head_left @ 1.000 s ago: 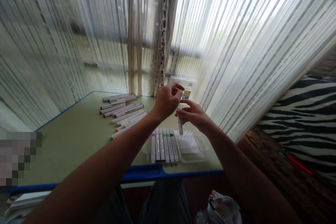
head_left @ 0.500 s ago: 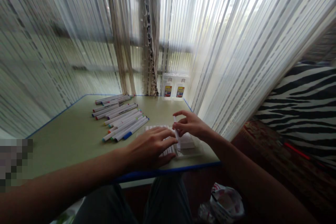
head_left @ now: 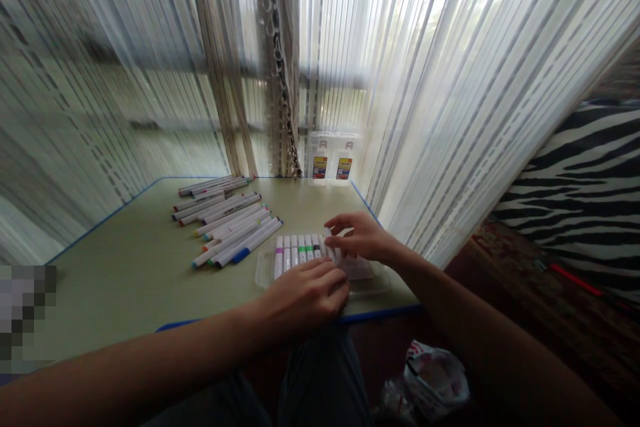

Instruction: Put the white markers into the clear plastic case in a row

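A clear plastic case (head_left: 264, 269) lies at the table's near edge with a row of white markers (head_left: 296, 250) packed side by side in it. My left hand (head_left: 306, 295) rests palm down over the near ends of those markers, fingers stretched flat. My right hand (head_left: 359, 238) hovers over the right half of the case. Its fingers pinch one white marker (head_left: 330, 245) and hold it against the end of the row.
Several loose markers (head_left: 227, 223) lie in a slanted spread on the green table (head_left: 125, 267) with a blue rim. Two clear packs (head_left: 330, 159) stand against the curtain at the back. A crumpled bag (head_left: 435, 380) sits on the floor; zebra-striped fabric (head_left: 575, 193) is at right.
My left hand came down from chest height onto the markers in the case. My right hand lowered its marker from upright in the air into the row.
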The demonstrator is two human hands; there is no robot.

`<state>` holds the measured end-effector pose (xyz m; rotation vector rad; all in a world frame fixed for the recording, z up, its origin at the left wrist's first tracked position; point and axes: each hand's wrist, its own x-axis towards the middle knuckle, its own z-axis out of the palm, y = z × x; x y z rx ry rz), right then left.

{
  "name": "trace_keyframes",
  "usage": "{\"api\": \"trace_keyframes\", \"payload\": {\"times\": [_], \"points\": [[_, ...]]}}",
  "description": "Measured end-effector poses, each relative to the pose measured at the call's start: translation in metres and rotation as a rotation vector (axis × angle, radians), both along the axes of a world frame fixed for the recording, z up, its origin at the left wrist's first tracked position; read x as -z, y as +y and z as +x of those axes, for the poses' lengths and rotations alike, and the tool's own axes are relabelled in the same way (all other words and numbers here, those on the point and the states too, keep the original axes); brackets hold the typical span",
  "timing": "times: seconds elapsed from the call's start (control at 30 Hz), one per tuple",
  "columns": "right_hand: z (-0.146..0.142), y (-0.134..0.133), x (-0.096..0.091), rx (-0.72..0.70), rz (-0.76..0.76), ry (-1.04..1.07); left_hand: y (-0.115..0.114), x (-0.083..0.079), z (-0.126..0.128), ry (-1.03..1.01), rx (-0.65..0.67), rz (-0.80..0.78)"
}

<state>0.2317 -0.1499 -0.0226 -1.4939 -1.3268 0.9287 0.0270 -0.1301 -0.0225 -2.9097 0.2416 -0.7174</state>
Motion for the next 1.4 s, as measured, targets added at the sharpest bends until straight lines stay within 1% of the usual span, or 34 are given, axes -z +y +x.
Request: {"api": "trace_keyframes", "payload": {"times": [0.1, 0.27, 0.47, 0.6, 0.87, 1.27, 1.33, 1.4], "points": [[0.003, 0.002, 0.000, 0.014, 0.010, -0.138, 0.001, 0.002, 0.001, -0.009, -0.026, 0.024], [0.010, 0.004, -0.004, -0.020, -0.030, -0.262, -0.002, 0.002, 0.002, 0.015, -0.045, 0.019], [0.014, 0.007, -0.006, -0.028, 0.052, -0.429, -0.002, 0.002, 0.003, 0.020, -0.034, -0.013], [0.013, 0.006, -0.008, -0.026, 0.005, -0.505, -0.001, 0.004, 0.002, 0.013, -0.037, -0.044], [0.014, 0.006, -0.007, -0.031, 0.006, -0.543, -0.001, 0.003, 0.002, 0.029, -0.035, -0.077], [0.011, 0.020, -0.011, -0.029, -0.037, -0.588, 0.010, 0.008, 0.009, 0.057, -0.071, -0.052], [0.010, 0.019, -0.014, -0.022, -0.036, -0.608, 0.009, 0.005, 0.007, 0.062, -0.061, -0.047], [0.009, 0.020, -0.019, 0.001, -0.018, -0.614, 0.010, -0.002, 0.004, 0.053, -0.043, -0.068]]}}
